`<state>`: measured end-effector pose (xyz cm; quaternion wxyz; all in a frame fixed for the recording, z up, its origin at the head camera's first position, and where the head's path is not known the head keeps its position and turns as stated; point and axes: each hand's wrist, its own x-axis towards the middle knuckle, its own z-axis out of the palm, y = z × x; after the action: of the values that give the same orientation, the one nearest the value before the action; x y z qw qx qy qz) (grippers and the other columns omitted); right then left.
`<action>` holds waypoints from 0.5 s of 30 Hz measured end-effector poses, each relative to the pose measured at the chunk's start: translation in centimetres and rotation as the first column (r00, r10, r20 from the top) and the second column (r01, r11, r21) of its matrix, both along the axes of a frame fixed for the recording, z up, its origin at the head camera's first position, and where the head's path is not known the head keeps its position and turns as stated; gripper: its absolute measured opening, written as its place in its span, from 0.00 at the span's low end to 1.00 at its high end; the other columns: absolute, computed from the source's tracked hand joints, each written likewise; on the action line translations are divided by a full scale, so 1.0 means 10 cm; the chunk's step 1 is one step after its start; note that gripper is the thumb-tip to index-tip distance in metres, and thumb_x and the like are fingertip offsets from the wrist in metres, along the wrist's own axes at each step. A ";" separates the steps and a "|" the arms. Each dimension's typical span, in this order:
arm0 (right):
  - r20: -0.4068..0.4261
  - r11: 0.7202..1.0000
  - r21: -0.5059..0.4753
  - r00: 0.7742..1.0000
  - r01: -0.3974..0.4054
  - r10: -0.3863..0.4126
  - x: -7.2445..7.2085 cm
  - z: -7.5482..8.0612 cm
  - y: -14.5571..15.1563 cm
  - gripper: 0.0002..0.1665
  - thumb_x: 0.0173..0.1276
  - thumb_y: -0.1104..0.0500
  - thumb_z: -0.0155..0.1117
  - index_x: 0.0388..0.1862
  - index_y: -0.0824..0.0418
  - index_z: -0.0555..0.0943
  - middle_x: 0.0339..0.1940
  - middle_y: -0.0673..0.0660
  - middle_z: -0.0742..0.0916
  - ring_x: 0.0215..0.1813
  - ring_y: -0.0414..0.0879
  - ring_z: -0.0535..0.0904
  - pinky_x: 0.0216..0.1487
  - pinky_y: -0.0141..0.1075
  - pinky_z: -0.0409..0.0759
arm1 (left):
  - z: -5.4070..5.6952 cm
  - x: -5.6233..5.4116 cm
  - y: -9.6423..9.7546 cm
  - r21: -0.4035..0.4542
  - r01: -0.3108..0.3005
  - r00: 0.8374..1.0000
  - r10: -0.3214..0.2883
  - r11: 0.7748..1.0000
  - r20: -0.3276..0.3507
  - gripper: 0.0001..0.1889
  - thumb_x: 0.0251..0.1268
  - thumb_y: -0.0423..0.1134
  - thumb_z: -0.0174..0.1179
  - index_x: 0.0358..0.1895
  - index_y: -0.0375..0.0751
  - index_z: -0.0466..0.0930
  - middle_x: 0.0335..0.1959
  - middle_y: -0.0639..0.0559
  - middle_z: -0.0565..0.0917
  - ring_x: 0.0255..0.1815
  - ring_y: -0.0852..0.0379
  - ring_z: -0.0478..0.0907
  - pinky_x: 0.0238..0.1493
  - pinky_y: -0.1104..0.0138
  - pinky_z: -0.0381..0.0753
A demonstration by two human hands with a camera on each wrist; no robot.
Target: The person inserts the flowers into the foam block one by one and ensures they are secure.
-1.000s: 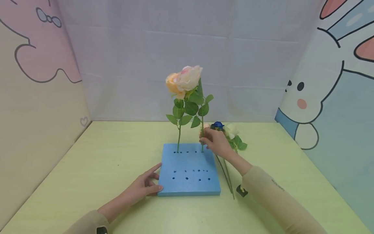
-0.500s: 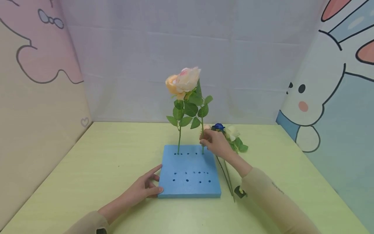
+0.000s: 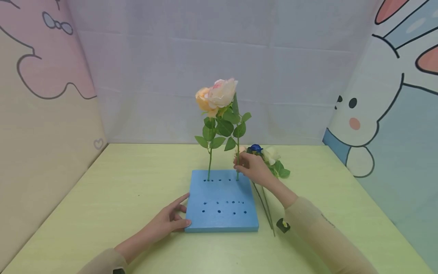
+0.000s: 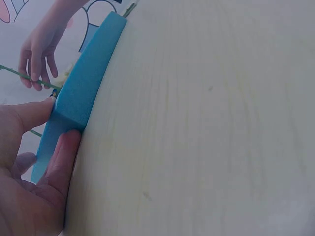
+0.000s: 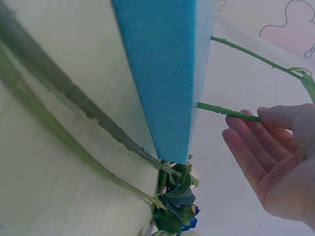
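Observation:
A blue foam board (image 3: 222, 192) with rows of holes lies on the table. My left hand (image 3: 164, 222) rests against its left edge; in the left wrist view the thumb (image 4: 37, 115) touches the upper edge and other fingers the side. With my right hand (image 3: 253, 165) I pinch the green stem of a pale pink rose (image 3: 223, 93) between thumb and fingers. Its stem (image 5: 221, 109) stands upright in a hole at the back right of the board. Behind its bloom, partly covered, a peach rose (image 3: 202, 99) stands in a back-left hole.
To the board's right lie several loose flowers, among them a blue rose (image 3: 256, 148) and a white rose (image 3: 271, 155), their stems (image 3: 265, 205) pointing toward me. A small black item (image 3: 283, 225) shows beside my right sleeve. A pale backdrop (image 3: 154, 76) closes off the table's rear.
Both hands keep their places on the board and the stem. The rose blooms sway very slightly to the right.

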<state>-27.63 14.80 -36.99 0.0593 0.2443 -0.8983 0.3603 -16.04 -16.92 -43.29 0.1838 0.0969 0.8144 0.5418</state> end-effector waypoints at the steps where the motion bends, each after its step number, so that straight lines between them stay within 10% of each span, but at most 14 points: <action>1: -0.007 1.000 -0.003 1.000 0.000 0.000 0.00 0.00 0.01 0.08 0.70 0.62 0.64 0.46 0.61 0.82 0.42 0.58 0.90 0.43 0.50 0.88 0.41 0.39 0.85 | 0.00 0.00 0.00 -0.001 -0.002 1.000 0.002 1.000 0.000 0.47 0.60 0.44 0.70 0.79 0.49 0.51 0.58 0.38 0.75 0.39 0.55 0.80 0.40 0.71 0.82; 15: -0.043 0.997 -0.081 0.999 0.003 -0.007 0.09 0.01 0.09 0.27 0.69 0.64 0.64 0.66 0.63 0.74 0.61 0.67 0.82 0.62 0.61 0.79 0.59 0.52 0.81 | 0.02 0.03 0.02 -0.021 -0.026 1.000 0.026 0.999 0.002 0.47 0.59 0.45 0.70 0.79 0.50 0.53 0.58 0.40 0.75 0.39 0.56 0.80 0.40 0.71 0.81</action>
<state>-26.69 15.66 -36.90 0.0895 0.2473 -0.8821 0.3907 -15.74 -16.70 -43.11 0.1788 0.0837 0.8210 0.5357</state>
